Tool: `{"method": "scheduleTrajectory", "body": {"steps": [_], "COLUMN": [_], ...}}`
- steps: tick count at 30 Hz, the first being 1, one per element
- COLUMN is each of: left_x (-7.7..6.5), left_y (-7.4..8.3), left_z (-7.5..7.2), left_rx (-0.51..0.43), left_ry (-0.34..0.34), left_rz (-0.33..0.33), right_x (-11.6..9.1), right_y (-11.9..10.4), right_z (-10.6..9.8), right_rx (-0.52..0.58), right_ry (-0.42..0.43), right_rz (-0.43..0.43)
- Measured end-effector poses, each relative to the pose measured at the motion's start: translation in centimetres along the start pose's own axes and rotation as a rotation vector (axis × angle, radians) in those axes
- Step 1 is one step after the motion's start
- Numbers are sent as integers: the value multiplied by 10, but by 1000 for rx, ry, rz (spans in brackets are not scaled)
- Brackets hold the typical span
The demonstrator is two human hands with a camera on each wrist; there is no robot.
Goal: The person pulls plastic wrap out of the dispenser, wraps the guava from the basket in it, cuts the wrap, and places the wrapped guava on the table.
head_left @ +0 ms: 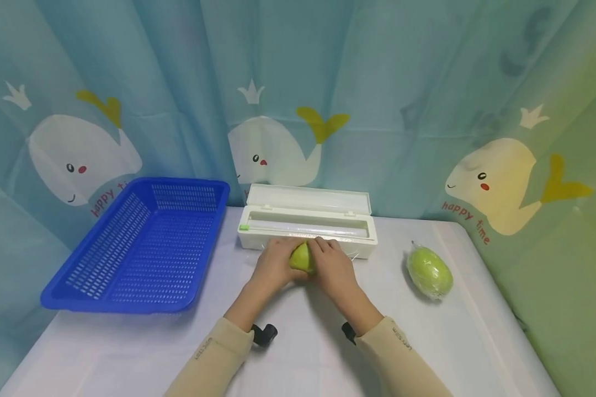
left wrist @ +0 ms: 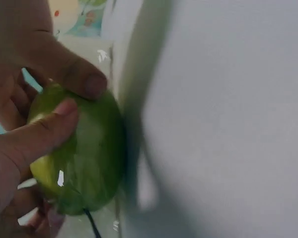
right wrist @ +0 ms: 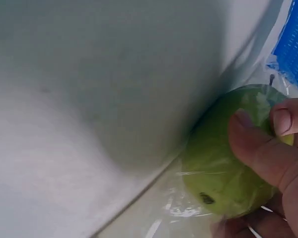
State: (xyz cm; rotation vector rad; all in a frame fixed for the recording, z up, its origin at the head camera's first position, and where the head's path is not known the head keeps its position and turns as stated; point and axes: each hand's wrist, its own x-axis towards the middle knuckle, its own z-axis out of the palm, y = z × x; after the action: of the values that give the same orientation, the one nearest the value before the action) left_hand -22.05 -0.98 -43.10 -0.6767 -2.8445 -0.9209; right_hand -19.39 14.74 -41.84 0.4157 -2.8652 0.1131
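Both hands hold a green pear [head_left: 303, 258] in front of the white cling film dispenser [head_left: 305, 247]. My left hand [head_left: 273, 262] grips its left end, thumb over the near side. From the right, my right hand [head_left: 335, 267] grips the other end, its thumb also pressing the skin. Clear cling film [right wrist: 176, 206] lies over the pear and spreads out beside it. A dark stem [left wrist: 92, 223] sticks out at the pear's left end. In the head view the fingers hide most of the fruit.
Behind the hands, the dispenser's lid [head_left: 308, 198] stands raised, with a film roll [head_left: 303, 226] inside. To the left is a blue plastic basket [head_left: 206, 248]. Another pear [head_left: 429, 271], wrapped in film, lies at the right on the white-covered table [head_left: 298, 364]. A curtain [head_left: 377, 110] hangs behind.
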Motion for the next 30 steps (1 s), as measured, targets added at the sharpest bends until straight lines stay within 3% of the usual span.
{"method": "scheduleTrajectory", "body": {"steps": [3,6,8,11,15,19,22,25,27,30], "left_x": [-8,-22,-33,-43,-41,-31,-25,-21,-23,-30], "left_y": [-13,-22,-25,-27,-34,-37,-39,-41,-40,-29], "left_z": [-5,-11,-14,-13,-7,1,5,7,6,3], "left_rx": [-185,-342,-394,-346,-206,-234,-300,-303,-253,-110], "left_ry": [18,149,243,241,62,-20,-7,7,38,159], "left_rz": [7,-52,-100,-148,-107,-108,-149,-152,-112,-40], "right_x": [2,4,5,5,3,2,2,3,3,4], "right_y": [-3,-6,-6,-6,-6,-6,-8,-9,-8,-7], "right_z": [-3,-4,-3,-3,-2,-2,-2,-2,-1,-1], "right_rx": [-37,-57,-57,-47,-27,-13,-12,-17,-24,-30], "right_ry": [-38,-46,-38,-24,-10,-19,-26,-29,-20,-4], "right_rz": [14,21,21,14,7,-1,-4,10,21,31]}}
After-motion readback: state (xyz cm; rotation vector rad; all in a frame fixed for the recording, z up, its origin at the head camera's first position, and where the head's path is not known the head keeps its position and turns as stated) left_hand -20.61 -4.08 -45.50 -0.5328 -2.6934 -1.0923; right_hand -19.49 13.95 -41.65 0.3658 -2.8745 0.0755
